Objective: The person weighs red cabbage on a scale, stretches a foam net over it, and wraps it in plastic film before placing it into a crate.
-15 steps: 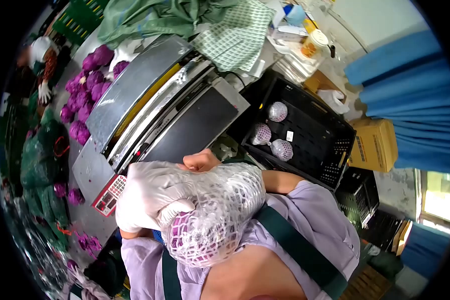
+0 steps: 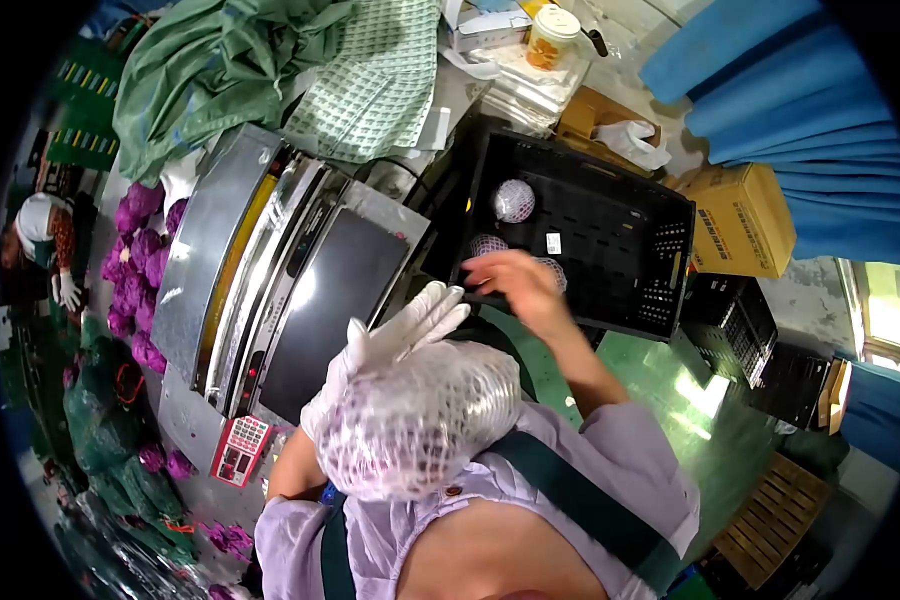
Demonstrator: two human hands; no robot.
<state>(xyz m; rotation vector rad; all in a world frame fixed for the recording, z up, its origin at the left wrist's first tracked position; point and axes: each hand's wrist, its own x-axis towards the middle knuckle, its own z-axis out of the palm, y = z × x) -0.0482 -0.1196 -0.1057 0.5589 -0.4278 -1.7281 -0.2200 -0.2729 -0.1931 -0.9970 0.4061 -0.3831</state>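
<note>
A bundle in white foam netting [image 2: 410, 425], with purple showing faintly through the mesh, lies against my chest. My left hand [image 2: 395, 335], in a white glove, is at its upper left side, touching it, with the fingers stretched out straight and the thumb apart. My bare right hand [image 2: 515, 285] is off the bundle, near the front left corner of a black crate [image 2: 620, 240], fingers loosely extended with nothing seen in them. Netted round items sit in the crate, one of them [image 2: 514, 201] in full view and others partly behind my right hand.
A wrapping machine [image 2: 335, 290] stands left of the crate, with a red-edged keypad [image 2: 241, 450] beside it. Purple cabbages [image 2: 135, 270] are piled at the left. Far left, a co-worker's gloved hand [image 2: 67, 291] shows. A cardboard box [image 2: 745, 220] stands right of the crate.
My right hand has left the bundle and moved toward the crate. My left hand has opened, its fingers straightened upward. The camera view has shifted; the bundle remains at my chest.
</note>
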